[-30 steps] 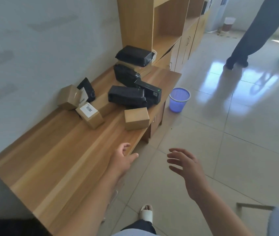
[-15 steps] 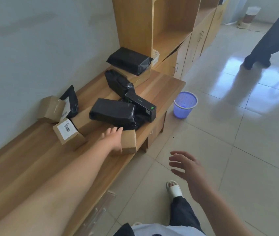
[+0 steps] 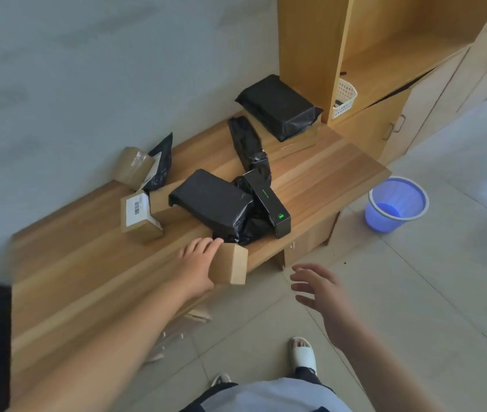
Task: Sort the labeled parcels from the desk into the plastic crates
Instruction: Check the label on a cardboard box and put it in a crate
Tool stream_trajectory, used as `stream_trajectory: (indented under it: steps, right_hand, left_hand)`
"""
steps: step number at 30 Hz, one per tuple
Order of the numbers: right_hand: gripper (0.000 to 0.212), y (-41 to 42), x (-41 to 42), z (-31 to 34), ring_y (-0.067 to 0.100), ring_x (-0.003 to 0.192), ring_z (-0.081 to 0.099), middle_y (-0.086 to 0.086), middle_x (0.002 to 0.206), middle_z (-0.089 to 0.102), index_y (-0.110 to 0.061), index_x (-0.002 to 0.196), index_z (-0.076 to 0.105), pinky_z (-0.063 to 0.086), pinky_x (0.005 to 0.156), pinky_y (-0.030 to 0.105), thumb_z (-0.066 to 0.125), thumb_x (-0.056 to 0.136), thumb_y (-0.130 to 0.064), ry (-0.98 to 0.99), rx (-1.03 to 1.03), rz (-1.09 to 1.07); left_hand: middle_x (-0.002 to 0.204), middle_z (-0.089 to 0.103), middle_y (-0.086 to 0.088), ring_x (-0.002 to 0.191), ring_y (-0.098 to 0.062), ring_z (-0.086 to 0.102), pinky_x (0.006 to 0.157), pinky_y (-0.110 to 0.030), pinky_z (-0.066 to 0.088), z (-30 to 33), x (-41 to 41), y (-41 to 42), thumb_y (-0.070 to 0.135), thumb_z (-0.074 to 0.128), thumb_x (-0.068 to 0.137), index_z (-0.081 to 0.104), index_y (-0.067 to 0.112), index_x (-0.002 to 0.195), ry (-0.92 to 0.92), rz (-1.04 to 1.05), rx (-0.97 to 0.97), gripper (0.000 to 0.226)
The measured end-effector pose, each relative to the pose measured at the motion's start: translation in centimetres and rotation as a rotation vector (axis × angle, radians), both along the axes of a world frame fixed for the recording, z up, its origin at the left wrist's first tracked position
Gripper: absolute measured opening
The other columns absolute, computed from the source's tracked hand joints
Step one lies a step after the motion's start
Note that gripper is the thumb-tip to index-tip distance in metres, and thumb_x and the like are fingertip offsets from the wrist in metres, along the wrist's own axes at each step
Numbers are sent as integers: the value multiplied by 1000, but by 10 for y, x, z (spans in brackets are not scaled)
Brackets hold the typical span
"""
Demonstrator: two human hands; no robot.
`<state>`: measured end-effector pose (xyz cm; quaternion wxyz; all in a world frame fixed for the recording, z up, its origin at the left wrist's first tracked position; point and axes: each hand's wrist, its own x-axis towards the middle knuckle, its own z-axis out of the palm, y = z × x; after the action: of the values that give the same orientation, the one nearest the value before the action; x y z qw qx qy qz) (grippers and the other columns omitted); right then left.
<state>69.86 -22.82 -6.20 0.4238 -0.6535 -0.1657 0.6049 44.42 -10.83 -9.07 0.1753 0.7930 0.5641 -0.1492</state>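
Note:
My left hand (image 3: 196, 266) grips a small plain cardboard box (image 3: 232, 264) at the front edge of the low wooden desk (image 3: 73, 278). My right hand (image 3: 319, 288) hovers open over the floor to the right of the box, holding nothing. Behind the box lie a large black bagged parcel (image 3: 211, 203), a slim black carton with green print (image 3: 269, 203), a labelled cardboard box (image 3: 138, 217), and further black parcels (image 3: 278, 107) near the shelf. No plastic crate is in view.
A wooden shelf unit (image 3: 310, 55) with a white basket (image 3: 343, 98) stands at the desk's far end. A blue waste bin (image 3: 395, 203) sits on the tiled floor. My sandalled foot (image 3: 303, 353) is below my right hand.
My left hand reached forward from the desk edge and closed on the small cardboard box. The view moved closer to the desk. My right hand stayed open over the floor.

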Motion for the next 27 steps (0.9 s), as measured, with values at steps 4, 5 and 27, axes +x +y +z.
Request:
stream_trajectory:
  steps: [4,5,27]
  right_hand:
    - [16,26,0,-7,23,105,69,8,112,72,-21,111,72,58,88,38,71,95,-23,62,43,193]
    - [22,32,-1,-8,24,108,69,7,116,71,-22,116,70,58,90,39,72,94,-26,99,50,247]
    - [86,-1,-98,66,43,126,62,13,140,65,-16,148,46,49,107,61,81,69,-22,572,268,638]
  left_hand:
    - [148,33,20,138,-6,34,116,-34,32,46,0,-36,12,93,71,23,33,159,-585,439,-194,114]
    - [150,36,21,138,-6,39,116,-33,35,59,-2,-46,10,94,71,25,35,157,-743,542,-257,113]
    - [148,57,-15,138,-32,55,119,-51,35,100,-63,-189,39,98,62,41,36,154,-1642,919,-192,108]
